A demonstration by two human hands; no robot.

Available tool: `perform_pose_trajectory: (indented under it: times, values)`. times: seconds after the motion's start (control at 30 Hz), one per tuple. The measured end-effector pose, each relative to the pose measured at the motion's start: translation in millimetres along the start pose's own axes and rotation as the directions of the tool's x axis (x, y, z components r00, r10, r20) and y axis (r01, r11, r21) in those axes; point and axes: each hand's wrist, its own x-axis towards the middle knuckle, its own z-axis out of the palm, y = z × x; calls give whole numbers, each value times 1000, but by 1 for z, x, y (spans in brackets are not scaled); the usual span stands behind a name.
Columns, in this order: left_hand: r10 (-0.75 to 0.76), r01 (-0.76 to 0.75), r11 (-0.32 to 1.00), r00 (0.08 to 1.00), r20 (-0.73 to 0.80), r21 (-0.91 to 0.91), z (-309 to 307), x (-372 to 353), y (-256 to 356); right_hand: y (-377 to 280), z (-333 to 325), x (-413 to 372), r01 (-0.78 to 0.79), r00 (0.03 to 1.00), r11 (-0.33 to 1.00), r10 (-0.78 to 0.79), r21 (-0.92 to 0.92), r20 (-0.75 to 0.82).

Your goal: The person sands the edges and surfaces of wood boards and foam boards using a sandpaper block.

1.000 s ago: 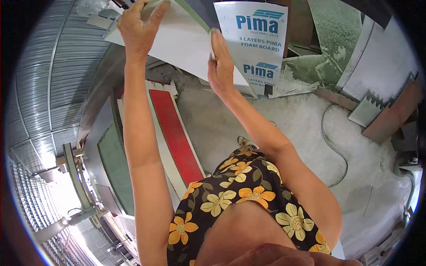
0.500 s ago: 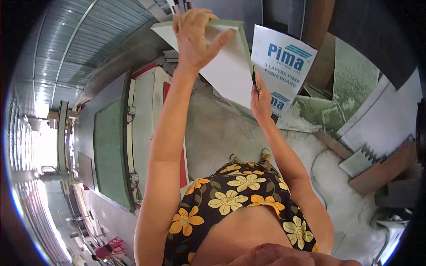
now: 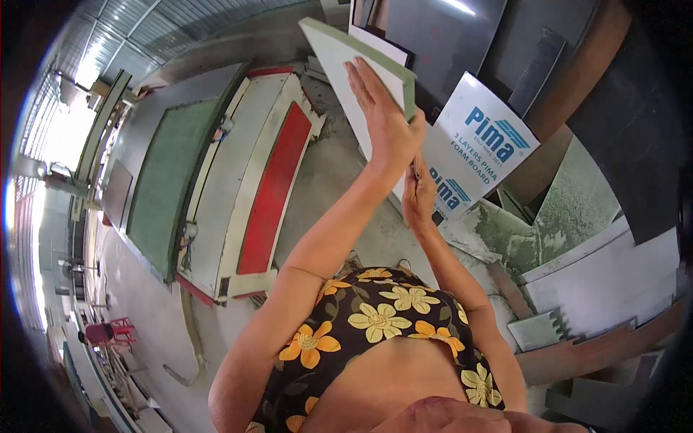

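A white panel (image 3: 336, 65) with green edges is held up in front of me, tilted. My left hand (image 3: 384, 123) lies against its white face with straight fingers, its thumb by the green side edge. Just below, my right hand (image 3: 420, 193) is closed at the panel's lower side; a small dark thing shows between its fingers, too hidden to name. Behind the right hand stands a white board with blue "Pima" lettering (image 3: 487, 133).
Left of me is a long white cabinet with a red panel (image 3: 278, 187), beside a green-topped table (image 3: 173, 173). Dark sheets (image 3: 440, 43) and grey offcuts (image 3: 577, 195) lean at the right. A red chair (image 3: 108, 332) stands far left.
My left hand has moved from the panel's top edge down and right onto its face, close to my right hand. The panel has turned, and the view has shifted left.
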Motion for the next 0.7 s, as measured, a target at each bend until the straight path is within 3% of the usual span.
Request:
perform_pose_trajectory:
  times: [0.13, 0.17, 0.27, 0.3, 0.4, 0.5, 0.57, 0.7]
  values:
    - [-17, 18, 997, 1000, 16, -73, -20, 12, -19, -15, 6, 8, -139, 966, 987, 117, 79, 232]
    - [-39, 34, 997, 996, -76, -62, -24, 14, -21, 3, 15, 8, -74, 967, 986, 34, 151, 251]
    - [-224, 226, 973, 974, 35, -52, -49, 20, -37, -16, 14, 24, -90, 973, 977, 44, 195, 226]
    - [-149, 147, 989, 987, -65, -28, -53, 21, -43, -17, 11, 32, -60, 983, 967, 14, 249, 183]
    - [-252, 245, 962, 967, -49, -119, -76, 21, -49, -39, -1, 69, 192, 976, 974, -203, 121, 79]
    - [-356, 356, 928, 934, 12, -112, -99, 15, -62, -77, 1, 100, 506, 854, 862, -503, 13, 130]
    - [-387, 390, 911, 921, 49, -132, -115, 12, -64, -119, 13, 109, 688, 708, 725, -661, -32, 248]
    - [-100, 79, 988, 982, -159, -131, -133, -3, -73, -182, 49, 106, 887, 419, 461, -791, -16, 446]
